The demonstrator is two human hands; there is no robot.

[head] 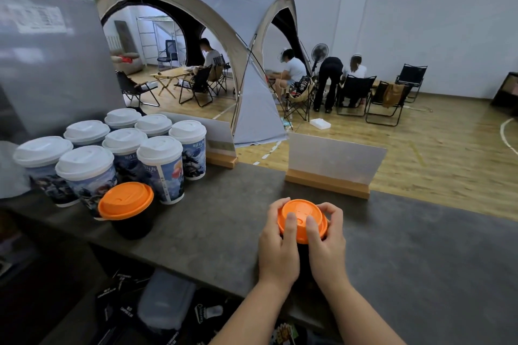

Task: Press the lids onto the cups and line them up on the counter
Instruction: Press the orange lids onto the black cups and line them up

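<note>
A black cup (302,258) with an orange lid (301,216) stands on the dark counter (218,221) near its front edge. My left hand (276,244) and my right hand (326,244) curl round the lid's rim from both sides, thumbs pressing on its top. A second black cup with an orange lid (126,200) stands to the left. Behind it stands a cluster of several printed cups with white lids (159,148).
Two frosted sign holders on wooden bases (330,176) stand along the counter's far edge. A grey panel (53,64) rises at the left. Beyond the counter are a tent, folding chairs and seated people. Below the counter's front edge lie bags and boxes.
</note>
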